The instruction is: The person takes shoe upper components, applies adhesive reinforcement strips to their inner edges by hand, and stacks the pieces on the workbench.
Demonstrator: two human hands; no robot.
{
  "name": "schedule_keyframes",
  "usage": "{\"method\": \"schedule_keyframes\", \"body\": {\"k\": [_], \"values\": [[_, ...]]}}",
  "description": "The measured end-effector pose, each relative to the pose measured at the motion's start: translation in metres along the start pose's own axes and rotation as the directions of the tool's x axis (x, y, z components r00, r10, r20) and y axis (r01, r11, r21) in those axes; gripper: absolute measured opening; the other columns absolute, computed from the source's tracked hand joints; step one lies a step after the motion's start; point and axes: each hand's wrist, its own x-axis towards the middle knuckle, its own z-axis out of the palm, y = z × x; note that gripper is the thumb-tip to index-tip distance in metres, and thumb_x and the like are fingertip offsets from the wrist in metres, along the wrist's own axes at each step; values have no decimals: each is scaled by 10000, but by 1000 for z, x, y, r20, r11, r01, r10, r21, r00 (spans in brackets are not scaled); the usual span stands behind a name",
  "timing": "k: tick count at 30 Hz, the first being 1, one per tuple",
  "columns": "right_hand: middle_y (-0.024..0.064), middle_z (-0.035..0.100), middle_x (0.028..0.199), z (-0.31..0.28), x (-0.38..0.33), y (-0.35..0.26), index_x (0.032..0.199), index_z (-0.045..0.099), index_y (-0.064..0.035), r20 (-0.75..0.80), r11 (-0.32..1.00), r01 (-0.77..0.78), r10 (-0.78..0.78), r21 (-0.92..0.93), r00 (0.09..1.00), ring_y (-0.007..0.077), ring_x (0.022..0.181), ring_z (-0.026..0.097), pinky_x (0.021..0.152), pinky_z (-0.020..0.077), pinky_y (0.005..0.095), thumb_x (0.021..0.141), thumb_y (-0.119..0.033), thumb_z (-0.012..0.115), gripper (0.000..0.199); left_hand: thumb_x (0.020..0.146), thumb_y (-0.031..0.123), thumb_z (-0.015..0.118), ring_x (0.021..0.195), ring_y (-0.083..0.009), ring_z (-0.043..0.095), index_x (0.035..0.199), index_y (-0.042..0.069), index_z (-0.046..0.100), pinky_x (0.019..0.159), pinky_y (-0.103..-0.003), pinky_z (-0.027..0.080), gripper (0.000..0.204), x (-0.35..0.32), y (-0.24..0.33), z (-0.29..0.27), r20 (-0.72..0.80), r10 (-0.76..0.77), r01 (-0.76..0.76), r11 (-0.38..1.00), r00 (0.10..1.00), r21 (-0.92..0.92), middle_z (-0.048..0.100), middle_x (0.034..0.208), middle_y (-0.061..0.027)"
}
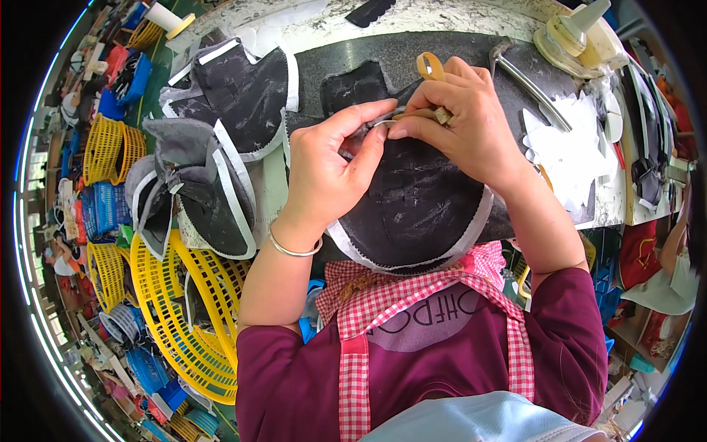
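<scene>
A black shoe-upper-like piece point(405, 202) with white-edged curves lies in front of me on the dark work slab. My left hand point(331, 158) pinches a grey-black fold at its upper middle between thumb and forefinger. My right hand point(471, 118) is closed at the same spot, fingertips almost touching the left ones. A thin whitish strip point(383, 124) shows between the fingertips. A tan band point(430, 66) loops up out of the right hand; how it runs inside the fingers is hidden.
Similar black pieces with white edging point(243, 92) lie at the left, one folded point(195, 184). A hammer point(534, 92), white cut pieces point(563, 151) and a pale glue container point(578, 37) are at the right. A yellow basket point(184, 317) stands below left, a thread spool point(168, 20) far left.
</scene>
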Motion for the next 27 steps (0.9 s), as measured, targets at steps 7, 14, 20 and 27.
{"method": "schedule_keyframes", "body": {"k": [7,14,20,27], "values": [[31,624,747,-6,-15,0,789,670,-103,26,987,-54,51,150,998,221,789,578,747,418,358,804,-176,822,170,833,88,837,763,-86,723,969,16,717,676,-246,547,195,8,2,4,36,147,-148,988,989,40,765,829,-74],[79,611,793,-28,-35,14,825,572,-32,296,351,-376,262,858,919,116,689,563,621,446,279,884,-114,778,229,834,65,846,811,-86,720,984,11,726,727,-223,553,200,11,-3,5,51,-41,46,995,998,-87,774,880,-54],[125,671,809,-29,-46,11,886,644,-22,52,991,-72,66,117,996,244,639,654,590,498,346,837,-144,821,220,849,55,816,809,-76,686,1121,27,756,708,-214,518,280,14,0,5,103,-23,27,999,994,-43,751,901,-50],[140,680,772,-26,-47,17,870,713,-19,-7,982,-90,92,165,996,352,668,668,600,525,416,836,-99,753,96,856,39,715,729,-105,624,1130,29,769,674,-235,489,280,18,8,8,220,77,-95,993,973,74,657,856,-59]]}}
